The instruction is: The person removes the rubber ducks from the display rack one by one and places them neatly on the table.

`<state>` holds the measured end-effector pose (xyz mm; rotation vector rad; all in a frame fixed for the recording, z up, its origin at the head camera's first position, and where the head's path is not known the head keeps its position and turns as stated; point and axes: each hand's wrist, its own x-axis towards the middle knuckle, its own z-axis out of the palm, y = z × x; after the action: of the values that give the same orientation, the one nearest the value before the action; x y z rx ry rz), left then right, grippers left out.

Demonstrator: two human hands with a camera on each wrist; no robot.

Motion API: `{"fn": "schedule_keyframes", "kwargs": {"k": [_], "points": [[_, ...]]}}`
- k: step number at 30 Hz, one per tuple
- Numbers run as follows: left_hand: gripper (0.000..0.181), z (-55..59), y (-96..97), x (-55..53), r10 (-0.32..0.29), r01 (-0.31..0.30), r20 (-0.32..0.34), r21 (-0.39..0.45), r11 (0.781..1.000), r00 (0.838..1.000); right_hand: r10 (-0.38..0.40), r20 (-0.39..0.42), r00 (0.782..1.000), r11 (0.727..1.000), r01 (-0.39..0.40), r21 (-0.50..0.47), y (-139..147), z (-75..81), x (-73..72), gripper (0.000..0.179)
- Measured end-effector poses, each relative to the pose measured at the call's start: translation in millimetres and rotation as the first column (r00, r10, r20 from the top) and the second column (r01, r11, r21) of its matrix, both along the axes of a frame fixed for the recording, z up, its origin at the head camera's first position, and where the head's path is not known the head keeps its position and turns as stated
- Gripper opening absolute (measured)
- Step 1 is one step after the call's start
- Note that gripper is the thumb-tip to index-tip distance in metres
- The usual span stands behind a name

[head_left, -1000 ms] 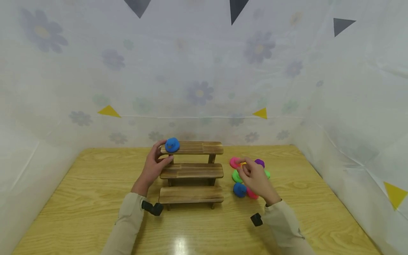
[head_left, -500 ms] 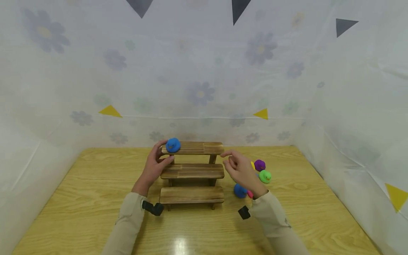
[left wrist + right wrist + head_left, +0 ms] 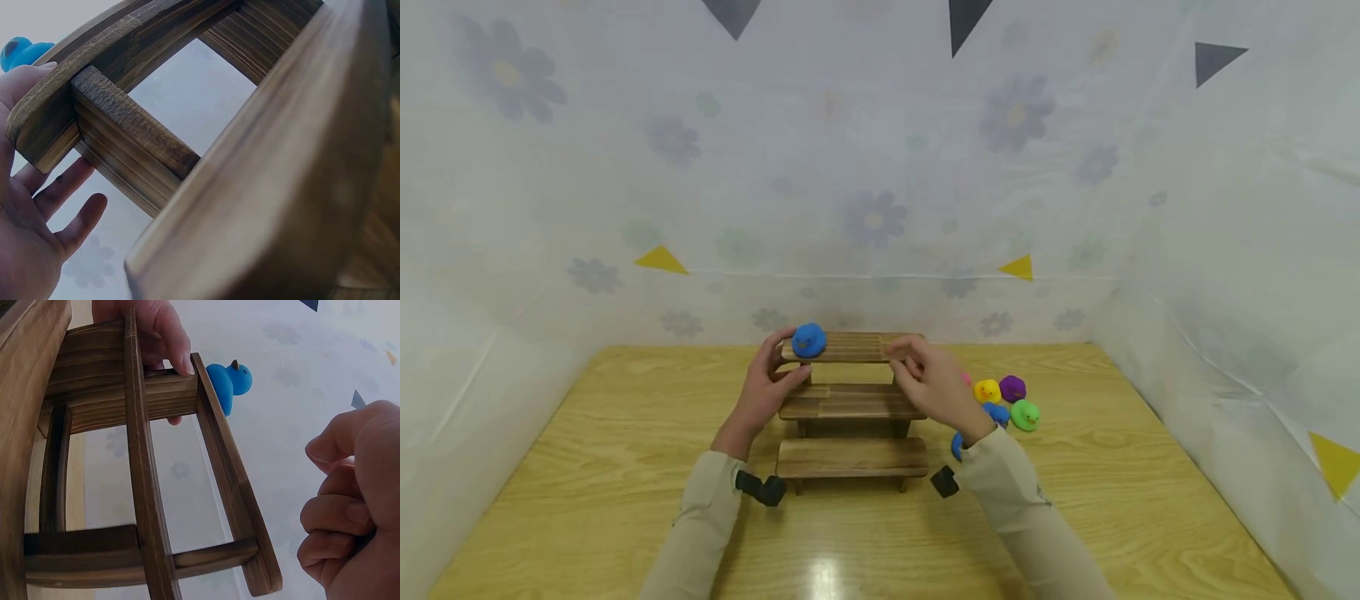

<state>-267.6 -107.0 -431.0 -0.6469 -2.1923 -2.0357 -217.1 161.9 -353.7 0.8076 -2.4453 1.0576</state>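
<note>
A three-tier wooden display stand [image 3: 852, 457] stands mid-table, with a blue rubber duck [image 3: 809, 341] at the left end of its top tier. My left hand [image 3: 762, 393] grips that end of the tier; one finger lies over the board near the duck and other fingers reach below it. In the left wrist view, the duck [image 3: 24, 54] shows above the left hand [image 3: 28, 225]. At the top tier's right end is my right hand [image 3: 936, 383], fingers curled. The right wrist view shows the right hand [image 3: 350, 506] beside the top board, holding nothing visible.
Right of the stand, several rubber ducks sit on the wooden table [image 3: 1150, 500]: a yellow duck [image 3: 987, 391], a purple duck [image 3: 1012, 388], a green duck [image 3: 1026, 415] and a blue duck [image 3: 997, 413]. My right forearm hides part of the group. A flowered sheet [image 3: 872, 167] hangs behind.
My right hand has moved left from over the ducks to the right end of the top tier, uncovering the yellow and green ducks. The left hand and the blue duck on the stand stay put.
</note>
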Motion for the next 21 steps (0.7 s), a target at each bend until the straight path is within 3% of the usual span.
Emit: {"fn": "schedule_keyframes", "kwargs": {"k": [11,21], "points": [[0.062,-1.7,-1.4,-1.8,-0.001,0.001,-0.002,-0.002,1.000,1.000,0.038,0.069,0.997,0.999,-0.041,0.031,-27,1.7,-20.8,0.018],[0.061,-0.9,0.3,-0.9,-0.011,0.011,-0.010,0.015,1.000,1.000,0.121,0.021,0.992,0.992,-0.121,0.020,-48,-1.9,-40.2,0.024]]}}
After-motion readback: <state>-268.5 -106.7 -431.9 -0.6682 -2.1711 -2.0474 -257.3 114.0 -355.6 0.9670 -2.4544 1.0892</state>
